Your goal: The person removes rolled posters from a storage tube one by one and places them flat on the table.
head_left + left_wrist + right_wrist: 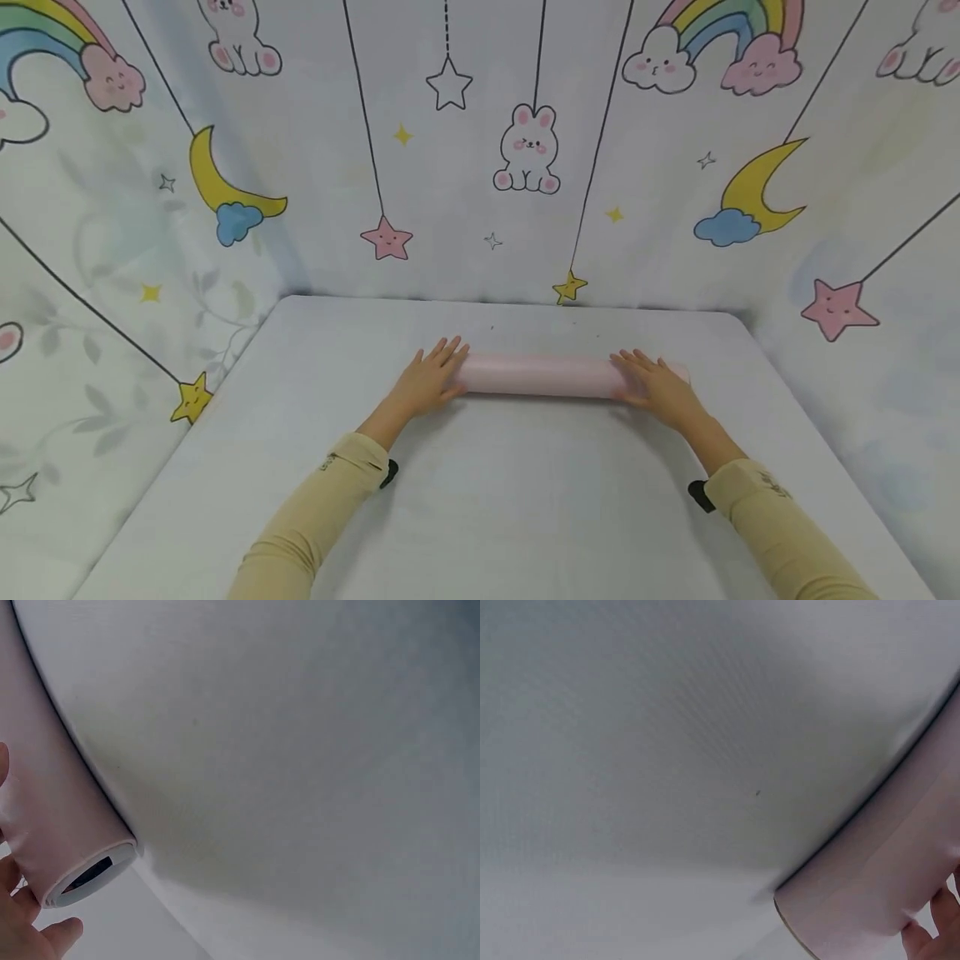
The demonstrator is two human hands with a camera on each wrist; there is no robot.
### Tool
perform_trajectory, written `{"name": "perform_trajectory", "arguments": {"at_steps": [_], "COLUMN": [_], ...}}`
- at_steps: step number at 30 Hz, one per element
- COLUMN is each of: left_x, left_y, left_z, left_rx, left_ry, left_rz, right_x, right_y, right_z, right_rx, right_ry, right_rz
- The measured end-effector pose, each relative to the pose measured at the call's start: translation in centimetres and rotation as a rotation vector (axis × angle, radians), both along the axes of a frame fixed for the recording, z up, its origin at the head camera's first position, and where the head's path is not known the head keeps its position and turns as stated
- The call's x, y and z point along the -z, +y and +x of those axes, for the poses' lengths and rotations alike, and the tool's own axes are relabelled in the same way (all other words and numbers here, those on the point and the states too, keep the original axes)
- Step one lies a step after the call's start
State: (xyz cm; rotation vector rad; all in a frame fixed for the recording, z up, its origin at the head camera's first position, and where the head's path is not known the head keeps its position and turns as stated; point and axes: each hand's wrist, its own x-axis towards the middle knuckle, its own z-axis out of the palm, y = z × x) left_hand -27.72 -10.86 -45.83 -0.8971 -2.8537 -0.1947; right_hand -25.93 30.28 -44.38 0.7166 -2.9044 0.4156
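A pale pink roll [543,376], like a rolled-up sheet or mat, lies crosswise on the white table. My left hand [431,379] touches its left end with fingers spread and mostly straight. Over the right part of the roll lies my right hand [662,390], fingers extended across the top; a short bit of the roll shows beyond it. In the left wrist view the roll [60,787] shows a hollow end with pale layers and something dark inside. Fingertips [945,915] press against the roll's side in the right wrist view.
The white tabletop [525,500] has rounded far corners and a few small dark specks behind the roll. A curtain [465,183] printed with rabbits, stars, moons and rainbows hangs behind and along both sides. Beige sleeves [311,517] cover both forearms, and a dark band shows at each cuff.
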Motion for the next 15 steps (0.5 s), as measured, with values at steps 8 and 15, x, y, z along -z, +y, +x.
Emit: {"name": "perform_trajectory", "arguments": {"at_steps": [8,15], "left_x": [0.51,0.24], "left_y": [0.37,0.82], "left_z": [-0.21,-0.40], "left_rx": [-0.023,-0.049], "left_ry": [-0.010,-0.003], "left_rz": [0.035,0.014], "right_x": [1.10,0.96], "right_y": [-0.09,-0.22], "right_z": [-0.35,-0.53], "right_rx": [0.003,0.001], "right_ry": [0.067,0.048], "right_rz": [-0.004,0.001]}}
